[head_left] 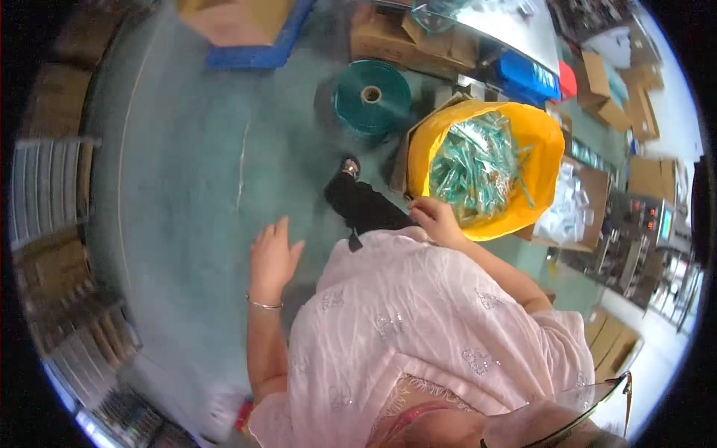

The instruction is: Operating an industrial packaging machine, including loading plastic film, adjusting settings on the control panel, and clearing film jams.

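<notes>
My left hand (272, 254) hangs over the green floor, fingers spread and palm holding nothing, a bangle (264, 305) on its wrist. At my waist, my right hand (441, 222) has its fingers curled together beside the near left rim of a large yellow bag (549, 145). Whether anything is between those fingers is hidden. The bag stands wide at the mouth, its left side against a cardboard box (401, 166). Inside it lies a heap of clear and green plastic packets or strips (472, 160).
A big roll of dark green film (351, 104) sits on the floor beyond my foot (349, 167). Right of the bag is a carton of clear plastic pieces (562, 209), with a machine (635, 239) behind. A blue pallet (243, 58) bears a carton (235, 19) at far left.
</notes>
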Demonstrator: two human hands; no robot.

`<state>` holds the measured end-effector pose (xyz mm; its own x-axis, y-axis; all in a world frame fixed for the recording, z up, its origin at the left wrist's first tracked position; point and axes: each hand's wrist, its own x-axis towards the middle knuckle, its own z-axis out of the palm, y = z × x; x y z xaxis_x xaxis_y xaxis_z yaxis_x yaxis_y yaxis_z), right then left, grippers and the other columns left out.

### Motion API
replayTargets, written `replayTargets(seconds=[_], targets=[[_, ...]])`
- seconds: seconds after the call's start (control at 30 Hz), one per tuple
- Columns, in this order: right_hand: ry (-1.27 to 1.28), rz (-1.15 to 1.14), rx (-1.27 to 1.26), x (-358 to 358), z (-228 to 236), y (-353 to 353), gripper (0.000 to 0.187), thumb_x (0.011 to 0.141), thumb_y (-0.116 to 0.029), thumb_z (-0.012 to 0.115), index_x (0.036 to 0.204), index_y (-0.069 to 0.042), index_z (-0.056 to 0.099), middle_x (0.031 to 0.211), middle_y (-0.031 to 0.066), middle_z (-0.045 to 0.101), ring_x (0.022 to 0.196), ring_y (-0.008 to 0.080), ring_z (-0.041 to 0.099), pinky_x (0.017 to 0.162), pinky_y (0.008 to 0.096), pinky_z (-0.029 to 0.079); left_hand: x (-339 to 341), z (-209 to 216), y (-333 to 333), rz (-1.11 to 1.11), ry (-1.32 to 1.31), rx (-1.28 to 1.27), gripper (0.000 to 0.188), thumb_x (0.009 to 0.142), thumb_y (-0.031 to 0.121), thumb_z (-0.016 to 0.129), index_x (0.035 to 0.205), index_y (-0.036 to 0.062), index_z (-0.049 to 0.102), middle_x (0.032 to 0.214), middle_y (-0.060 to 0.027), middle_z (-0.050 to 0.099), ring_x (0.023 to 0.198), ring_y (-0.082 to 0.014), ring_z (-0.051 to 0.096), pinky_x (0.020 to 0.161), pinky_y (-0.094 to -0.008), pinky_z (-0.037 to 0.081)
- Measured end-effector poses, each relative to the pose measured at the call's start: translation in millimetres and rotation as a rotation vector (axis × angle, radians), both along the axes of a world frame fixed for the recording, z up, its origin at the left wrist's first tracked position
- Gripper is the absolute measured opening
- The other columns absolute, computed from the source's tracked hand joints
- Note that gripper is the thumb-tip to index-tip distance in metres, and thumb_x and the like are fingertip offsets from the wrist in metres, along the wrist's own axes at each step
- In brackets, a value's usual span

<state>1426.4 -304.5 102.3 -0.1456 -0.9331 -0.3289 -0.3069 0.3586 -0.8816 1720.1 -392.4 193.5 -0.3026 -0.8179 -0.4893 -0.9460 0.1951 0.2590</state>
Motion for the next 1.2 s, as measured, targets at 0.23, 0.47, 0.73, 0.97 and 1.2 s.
replayTargets(seconds=[0.23, 0.47, 0.73, 0.97, 1.2], targets=[[-0.06, 0.003, -0.089, 19.1, 19.0, -164.3, 0.018, 0.074, -0.013, 0.053, 0.087, -0.001, 0.057, 0.081, 0.0162, 0.058, 0.074, 0.0293, 0.056, 0.066, 0.033, 0.044, -91.7, -0.8, -193.4, -0.447, 0.437, 0.028, 0.049, 0.075, 0.019, 0.057, 0.117, 0.0005, 0.04, 0.113, -0.0195, 0.047, 0.104, -0.0342, 0.044, 0.087, -0.0368, 0.037], [0.052, -0.487, -0.033, -42.0, 4.5, -259.8, 0.018, 0.074, -0.012, 0.054, 0.088, -0.001, 0.057, 0.079, 0.0145, 0.058, 0.071, 0.0257, 0.057, 0.064, 0.032, 0.045, -138.4, -13.0, -389.4, -0.695, 0.277, 0.238, 0.045, 0.076, 0.019, 0.056, 0.115, -0.0008, 0.042, 0.113, -0.0197, 0.046, 0.104, -0.0331, 0.045, 0.088, -0.0357, 0.036], [0.083, -1.117, -0.021, -170.8, -75.9, -426.2, 0.025, 0.079, -0.025, 0.052, 0.089, -0.003, 0.058, 0.08, 0.0127, 0.059, 0.077, 0.0232, 0.057, 0.068, 0.0317, 0.044, -330.9, -69.4, -624.4, -0.704, 0.678, 0.363, 0.036, 0.078, 0.009, 0.057, 0.111, 0.0003, 0.046, 0.104, -0.0089, 0.053, 0.098, -0.0155, 0.05, 0.084, -0.0274, 0.039], [0.022, -1.449, -0.118, -367.7, -50.0, -507.6, 0.05, 0.081, -0.047, 0.042, 0.113, -0.009, 0.047, 0.103, 0.0073, 0.051, 0.091, 0.0186, 0.047, 0.077, 0.0359, 0.038, -560.6, -88.9, -667.6, -0.413, 0.883, 1.034, 0.066, 0.085, 0.05, 0.036, 0.134, 0.0144, 0.011, 0.14, -0.0061, 0.008, 0.129, -0.0211, 0.003, 0.097, -0.0509, 0.015], [-0.588, -1.157, -0.493, -444.9, -93.7, -532.8, 0.068, 0.084, -0.058, 0.021, 0.127, -0.008, 0.034, 0.131, 0.0108, 0.032, 0.119, 0.0222, 0.031, 0.099, 0.0323, 0.02, -631.8, -136.7, -646.2, -0.174, 0.934, 1.485, 0.086, 0.067, 0.074, 0.036, 0.13, 0.0176, 0.022, 0.134, -0.0034, 0.022, 0.121, -0.0253, 0.024, 0.089, -0.0533, 0.027]])
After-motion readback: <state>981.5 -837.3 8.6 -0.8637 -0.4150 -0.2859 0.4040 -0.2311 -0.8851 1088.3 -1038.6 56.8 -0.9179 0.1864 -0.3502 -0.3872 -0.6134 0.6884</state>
